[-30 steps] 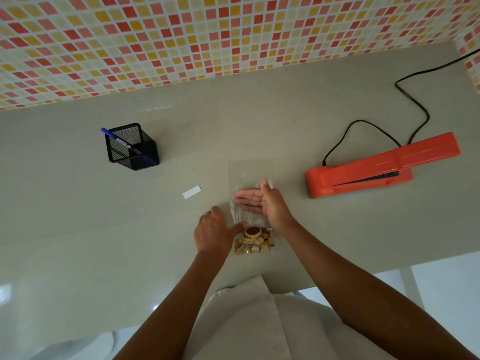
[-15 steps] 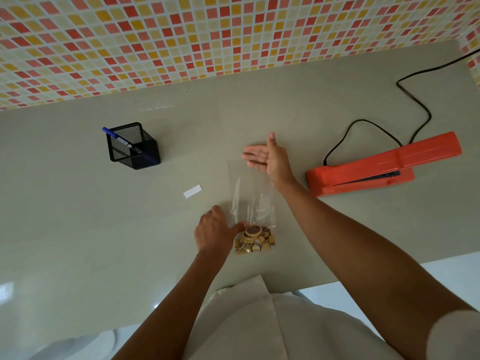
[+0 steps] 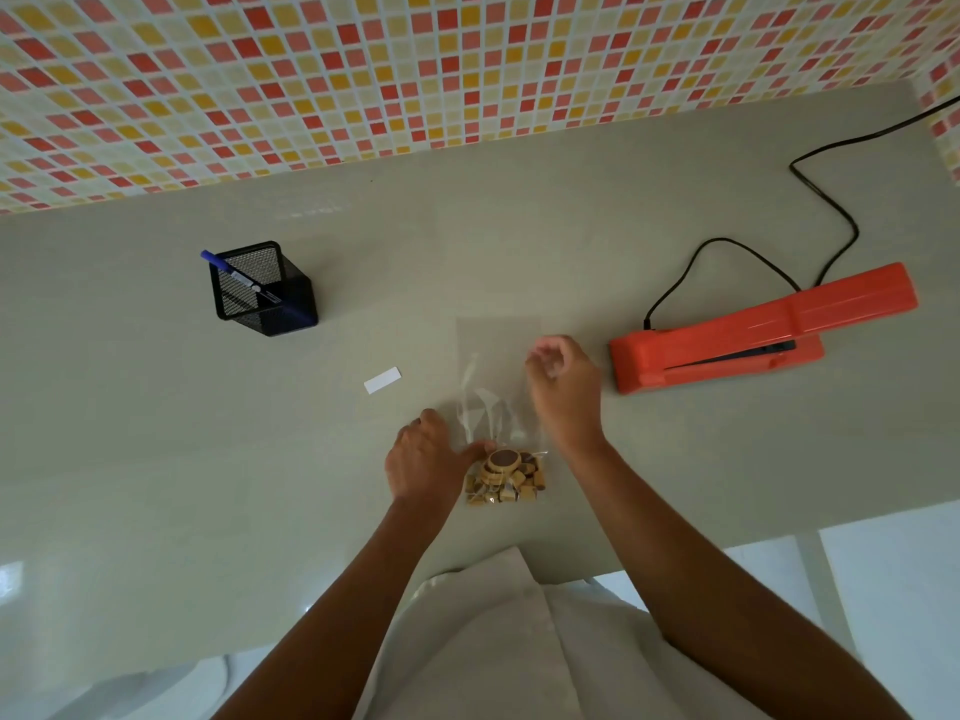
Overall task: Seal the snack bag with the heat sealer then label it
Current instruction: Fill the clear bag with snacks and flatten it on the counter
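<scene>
Now flat on the table point(image 3: 156, 433), near its front edge: the snack bag point(image 3: 498, 376), clear film, mouth turned toward the tiled wall point(image 3: 363, 70), snacks point(image 3: 506, 478) bunched at the near end. Empty above the pile, wrinkled there, smoother toward the mouth. Not yet sealed, by the look of it, and no label on it either.

Pinned at the near end by the left hand point(image 3: 423, 457): thumb laid onto the film beside the pile, other fingers loosely bent, gripping nothing visible. Over the bag's right edge, the right hand point(image 3: 563, 387), fingers curled inward and blurred. Cannot tell whether pinching the film or holding nothing.

Just left of the bag, apart from it, a small white label point(image 3: 383, 380). Farther left and back, a black mesh pen holder point(image 3: 265, 288) with a blue pen point(image 3: 234, 272) leaning in it. To the right, near but not touching, the orange heat sealer point(image 3: 753, 330), lid down or nearly so, with a black cord point(image 3: 831, 210) trailing off toward the far right corner.

Judged as the flattening step, ahead of sealing proper: smoothing the film toward the mouth. Next, probably: take hold of the open end, bring the bag rightward, lift the sealer's lid, lay the mouth straight and unwrinkled across the bar with the snacks well short of it, press down. Worth keeping the pile from sliding toward the mouth on the way. Labelling only after that.
</scene>
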The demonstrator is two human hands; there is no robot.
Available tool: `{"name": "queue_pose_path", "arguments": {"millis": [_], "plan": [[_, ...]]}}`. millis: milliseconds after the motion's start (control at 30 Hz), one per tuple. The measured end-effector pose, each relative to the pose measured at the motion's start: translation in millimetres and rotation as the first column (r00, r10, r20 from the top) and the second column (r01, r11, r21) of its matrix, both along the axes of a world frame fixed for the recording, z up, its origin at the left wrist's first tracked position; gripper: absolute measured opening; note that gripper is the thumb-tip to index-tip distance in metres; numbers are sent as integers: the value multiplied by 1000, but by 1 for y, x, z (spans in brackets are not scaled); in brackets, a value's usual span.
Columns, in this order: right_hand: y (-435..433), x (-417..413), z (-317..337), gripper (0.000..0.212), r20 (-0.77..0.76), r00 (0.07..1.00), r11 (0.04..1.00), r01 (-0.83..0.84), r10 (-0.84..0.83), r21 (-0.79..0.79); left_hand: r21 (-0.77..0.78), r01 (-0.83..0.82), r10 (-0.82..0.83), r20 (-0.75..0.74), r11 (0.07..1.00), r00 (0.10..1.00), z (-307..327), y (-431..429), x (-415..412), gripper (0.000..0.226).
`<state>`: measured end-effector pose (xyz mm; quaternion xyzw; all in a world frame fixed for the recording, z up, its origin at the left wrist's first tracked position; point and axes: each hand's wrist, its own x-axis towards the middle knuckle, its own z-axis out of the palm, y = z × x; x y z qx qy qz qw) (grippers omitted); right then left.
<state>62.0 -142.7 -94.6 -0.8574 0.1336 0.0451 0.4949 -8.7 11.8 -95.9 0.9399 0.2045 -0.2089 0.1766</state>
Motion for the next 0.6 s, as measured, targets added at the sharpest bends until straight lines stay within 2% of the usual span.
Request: {"name": "queue_pose_path", "arguments": {"millis": [67, 200, 300, 400, 500, 600], "plan": [[-4, -20, -2, 20, -78, 997, 996, -18, 11, -88, -3, -2, 2, 6, 1000, 1000, 2, -1, 0, 72], [-6, -39, 7, 39, -176, 984, 992, -51, 31, -114, 41, 57, -60, 62, 997, 996, 4, -2, -3, 65], [-12, -44, 8, 46, -234, 972, 994, -13, -12, -106, 8, 39, -40, 79, 999, 996, 8, -5, -5, 58], [-16, -44, 8, 47, -317, 946, 998, 64, -69, -27, -125, -69, 81, 91, 990, 993, 10, -7, -5, 49], [-15, -41, 7, 53, -358, 932, 996, 81, -64, 33, -346, -202, 249, 95, 916, 964, 10, -10, -6, 38], [-13, -42, 3, 47, -378, 926, 998, 14, 7, 53, -438, -194, 255, 86, 878, 963, 6, -8, -8, 28]]}}
